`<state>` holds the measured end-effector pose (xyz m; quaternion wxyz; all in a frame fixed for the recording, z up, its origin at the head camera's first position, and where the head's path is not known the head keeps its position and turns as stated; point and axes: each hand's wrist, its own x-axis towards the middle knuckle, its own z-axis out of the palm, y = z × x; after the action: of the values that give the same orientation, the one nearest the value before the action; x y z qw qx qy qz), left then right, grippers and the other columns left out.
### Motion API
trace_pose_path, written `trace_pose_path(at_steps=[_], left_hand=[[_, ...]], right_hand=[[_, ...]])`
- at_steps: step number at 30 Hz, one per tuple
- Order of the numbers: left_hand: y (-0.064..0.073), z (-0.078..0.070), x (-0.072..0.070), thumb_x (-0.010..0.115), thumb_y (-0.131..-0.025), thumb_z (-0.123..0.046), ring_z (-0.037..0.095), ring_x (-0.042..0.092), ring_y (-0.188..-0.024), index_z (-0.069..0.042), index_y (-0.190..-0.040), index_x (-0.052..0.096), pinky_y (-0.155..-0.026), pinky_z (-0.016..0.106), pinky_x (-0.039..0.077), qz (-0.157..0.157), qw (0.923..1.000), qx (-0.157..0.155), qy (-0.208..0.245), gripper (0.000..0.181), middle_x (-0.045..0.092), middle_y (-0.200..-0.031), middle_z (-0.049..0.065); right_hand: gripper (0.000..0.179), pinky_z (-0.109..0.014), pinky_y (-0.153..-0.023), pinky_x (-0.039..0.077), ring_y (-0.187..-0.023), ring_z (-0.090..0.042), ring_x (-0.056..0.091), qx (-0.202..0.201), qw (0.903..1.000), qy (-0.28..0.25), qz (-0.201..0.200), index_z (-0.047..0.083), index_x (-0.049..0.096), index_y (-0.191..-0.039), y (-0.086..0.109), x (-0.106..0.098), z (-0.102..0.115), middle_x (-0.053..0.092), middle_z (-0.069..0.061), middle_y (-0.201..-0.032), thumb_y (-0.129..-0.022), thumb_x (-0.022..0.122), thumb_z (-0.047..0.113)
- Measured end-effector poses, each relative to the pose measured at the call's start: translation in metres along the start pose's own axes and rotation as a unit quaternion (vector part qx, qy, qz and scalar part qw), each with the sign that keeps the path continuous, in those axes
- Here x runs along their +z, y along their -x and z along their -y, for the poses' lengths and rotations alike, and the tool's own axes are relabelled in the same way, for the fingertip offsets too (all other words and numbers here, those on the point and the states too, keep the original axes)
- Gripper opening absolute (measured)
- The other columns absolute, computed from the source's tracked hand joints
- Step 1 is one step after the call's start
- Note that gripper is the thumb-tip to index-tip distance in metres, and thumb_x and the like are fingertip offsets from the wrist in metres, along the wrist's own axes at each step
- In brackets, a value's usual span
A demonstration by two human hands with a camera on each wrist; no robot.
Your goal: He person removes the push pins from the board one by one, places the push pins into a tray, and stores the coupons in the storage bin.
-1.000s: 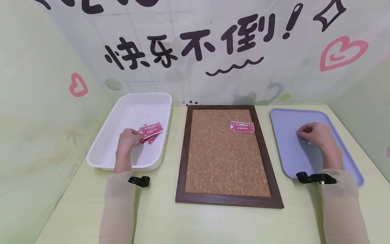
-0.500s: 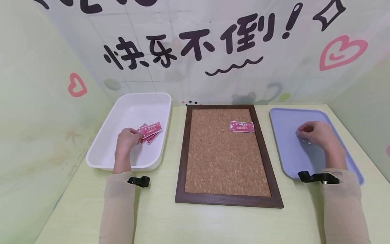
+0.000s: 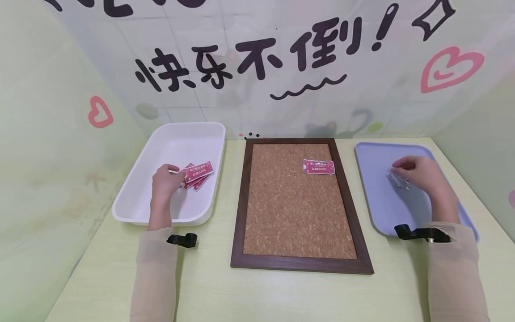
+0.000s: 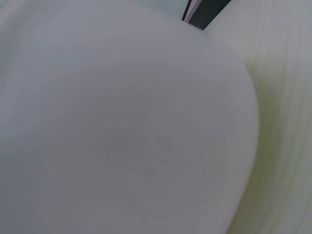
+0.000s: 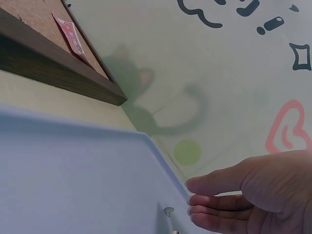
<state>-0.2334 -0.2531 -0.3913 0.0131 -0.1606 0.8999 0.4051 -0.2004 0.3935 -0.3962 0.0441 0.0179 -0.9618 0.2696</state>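
Observation:
In the head view my left hand [image 3: 166,181] is over the white tub [image 3: 168,129], its fingertips pinching the left end of fanned red coupons [image 3: 199,170]. The left wrist view shows only the tub's pale wall [image 4: 146,122]; that hand is out of its frame. My right hand [image 3: 420,172] hovers over the blue tray [image 3: 372,154], just above several small clear thumbtacks [image 3: 403,184]. In the right wrist view its fingers [image 5: 222,222] are fairly straight, the thumb close above them. A flat-headed thumbtack [image 5: 168,210] shows beside the fingertips, apart from them.
Between tub and tray lies a cork board [image 3: 295,214] in a dark wooden frame [image 3: 301,264]. One red coupon [image 3: 318,168] is on its upper right, with a small clear tack head at its top edge. A printed wall [image 3: 261,116] rises right behind them.
My right hand has risen slightly and moved back from the thumbtacks, which show more now. My left hand and the coupons have shifted slightly left.

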Motion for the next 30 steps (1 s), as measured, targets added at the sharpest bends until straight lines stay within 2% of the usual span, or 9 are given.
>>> trace_pose_path(at_steps=[6,13,19,22,27,30], left_hand=[[-0.001,-0.001,0.002,0.058,-0.101,-0.022,0.034,0.063,-0.099,0.004,-0.135,0.051,-0.077,0.034,0.052,-0.008,0.9989,0.028,0.037,0.043,0.059,-0.122,0.024],[-0.003,-0.004,0.004,0.060,-0.100,-0.021,0.035,0.063,-0.100,0.003,-0.135,0.052,-0.080,0.038,0.056,-0.005,0.9972,0.040,0.064,0.043,0.057,-0.125,0.023],[-0.003,-0.009,0.007,0.062,-0.100,-0.022,0.028,0.060,-0.097,0.001,-0.132,0.056,-0.069,0.027,0.053,-0.011,0.9955,0.055,0.077,0.040,0.058,-0.123,0.021],[-0.003,-0.012,0.009,0.061,-0.100,-0.021,0.026,0.058,-0.099,0.000,-0.131,0.058,-0.073,0.026,0.050,-0.011,0.9946,0.063,0.082,0.038,0.059,-0.123,0.019],[-0.004,-0.018,0.013,0.061,-0.100,-0.022,0.026,0.057,-0.106,-0.001,-0.129,0.060,-0.086,0.031,0.047,-0.008,0.9916,0.089,0.093,0.036,0.060,-0.121,0.017],[-0.005,-0.022,0.017,0.062,-0.100,-0.022,0.025,0.057,-0.105,-0.001,-0.126,0.061,-0.087,0.031,0.047,-0.007,0.9888,0.107,0.104,0.034,0.061,-0.119,0.017]], right_hand=[[0.031,-0.019,-0.058,0.044,-0.070,0.009,0.050,-0.012,0.9998,-0.011,-0.014,-0.010,0.068,-0.109,-0.002,0.000,0.008,0.070,-0.028,-0.100,-0.096,0.069,0.017],[0.030,-0.020,-0.058,0.045,-0.070,0.007,0.052,-0.025,0.9994,-0.014,-0.021,-0.008,0.069,-0.110,-0.005,0.000,0.018,0.070,-0.027,-0.100,-0.096,0.070,0.018],[0.032,-0.020,-0.059,0.045,-0.070,0.006,0.052,-0.022,0.9993,-0.014,-0.025,-0.006,0.069,-0.112,-0.007,0.001,0.030,0.070,-0.025,-0.101,-0.096,0.070,0.022],[0.034,-0.020,-0.060,0.045,-0.071,0.007,0.052,-0.021,0.9994,-0.017,-0.020,-0.004,0.068,-0.114,-0.008,0.003,0.039,0.070,-0.025,-0.104,-0.097,0.070,0.024],[0.033,-0.017,-0.063,0.045,-0.075,0.011,0.052,-0.030,0.9991,-0.026,-0.014,-0.003,0.068,-0.115,-0.012,0.008,0.053,0.070,-0.023,-0.106,-0.097,0.069,0.025],[0.031,-0.015,-0.065,0.044,-0.079,0.007,0.054,-0.045,0.9984,-0.031,-0.014,-0.002,0.069,-0.114,-0.016,0.014,0.061,0.070,-0.022,-0.105,-0.097,0.069,0.024]])
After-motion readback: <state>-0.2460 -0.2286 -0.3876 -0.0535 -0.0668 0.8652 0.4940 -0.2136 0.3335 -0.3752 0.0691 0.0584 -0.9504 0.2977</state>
